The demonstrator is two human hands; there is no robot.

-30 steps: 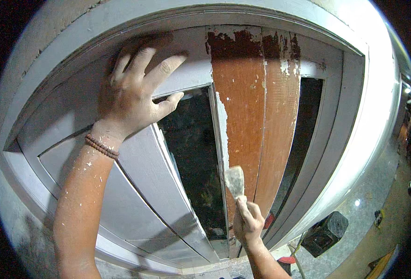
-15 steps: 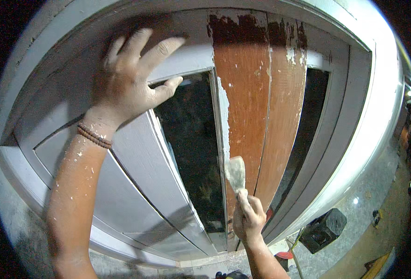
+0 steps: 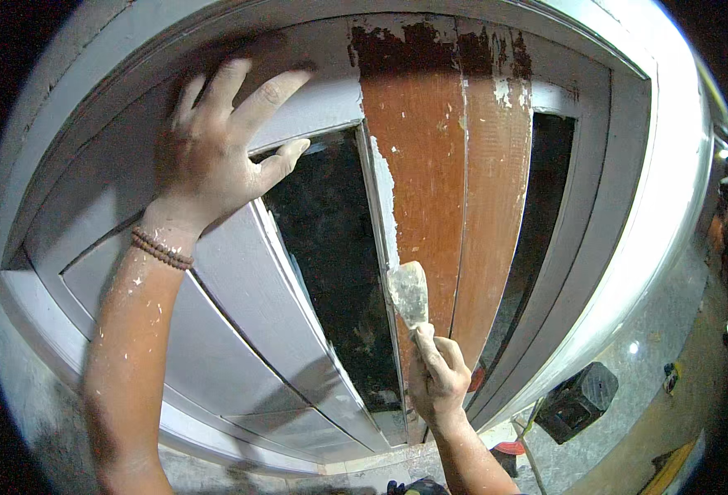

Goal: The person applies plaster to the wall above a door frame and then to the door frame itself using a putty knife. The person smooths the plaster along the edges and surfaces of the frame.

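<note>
My right hand (image 3: pixel 440 371) grips a scraper (image 3: pixel 409 294) whose pale, smeared blade lies against the door at the left edge of the bare brown wood (image 3: pixel 418 181). Just above the blade, a ragged strip of light paint (image 3: pixel 383 198) runs up beside the dark glass panel (image 3: pixel 323 264). My left hand (image 3: pixel 220 140), dusty white with fingers spread, rests on the grey painted door (image 3: pixel 240 264) near that panel's upper corner. A beaded bracelet (image 3: pixel 162 247) circles the left wrist. Scraps of paint and dark patches remain at the top of the brown wood.
A second narrow dark glass panel (image 3: pixel 537 223) stands right of the brown wood. The white door frame (image 3: pixel 665 214) curves around on the right. On the floor at lower right sit a black box-shaped object (image 3: pixel 578 403) and a red round item (image 3: pixel 510 449) beside a thin cable.
The scraper has shifted slightly up and left along the paint edge, its blade turned flatter to view. My left hand stays spread on the door. The whole view has shifted a little.
</note>
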